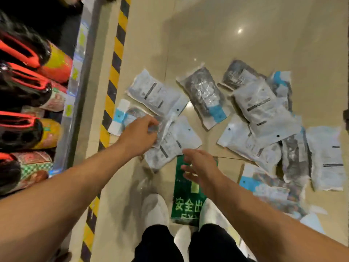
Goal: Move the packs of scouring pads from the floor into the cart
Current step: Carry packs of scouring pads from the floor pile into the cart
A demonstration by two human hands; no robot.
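Observation:
Several clear packs of scouring pads lie scattered on the beige tiled floor (245, 35). Some show grey pads (204, 93), others their white printed backs (154, 91) (264, 108) (326, 157). My left hand (139, 131) reaches down to the left cluster with its fingers curled onto the edge of one pack (165, 129), which lies across another pack (183, 137). My right hand (198, 165) hovers just below that cluster with its fingers spread and nothing in it. No cart is in view.
A shelf of red, black and yellow goods (28, 72) runs along the left, edged by yellow-black hazard tape (115, 72) on the floor. A green floor sign (187, 195) lies between my white shoes (154, 208). A dark object (346, 120) shows at the right edge.

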